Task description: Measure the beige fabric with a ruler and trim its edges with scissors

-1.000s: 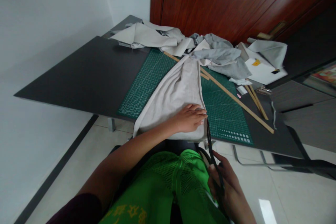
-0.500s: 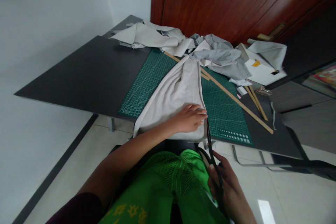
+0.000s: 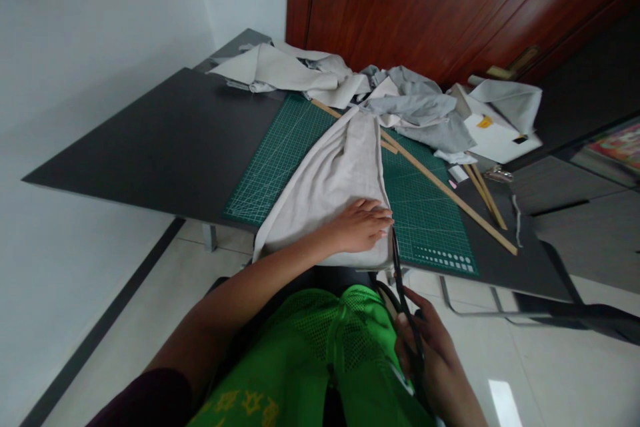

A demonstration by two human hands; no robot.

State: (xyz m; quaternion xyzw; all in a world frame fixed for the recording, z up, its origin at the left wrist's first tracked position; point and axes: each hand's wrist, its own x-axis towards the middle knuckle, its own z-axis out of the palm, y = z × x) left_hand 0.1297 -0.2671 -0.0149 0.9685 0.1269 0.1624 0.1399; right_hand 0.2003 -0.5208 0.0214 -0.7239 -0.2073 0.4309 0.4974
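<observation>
A pale beige piece of fabric [image 3: 330,180] lies over the near part of the green cutting mat [image 3: 425,213], narrowing toward the far side. My left hand [image 3: 364,223] rests flat on it, fingers stretched toward its right edge. Low at the right, my right hand [image 3: 433,343] is closed around the handles of large black scissors [image 3: 399,267]. Their blades point away from me and meet the fabric's right edge close to my left fingertips. Whether the blades are parted is hard to make out.
Crumpled grey and white cloth [image 3: 320,77] is heaped along the back of the dark table [image 3: 150,147]. A long wooden ruler [image 3: 450,193] crosses the mat at an angle. Shorter wooden strips [image 3: 485,197] and a white box [image 3: 493,127] stand to the right.
The view has shifted very slightly. Both hands, the scissors and the fabric hold almost the same places.
</observation>
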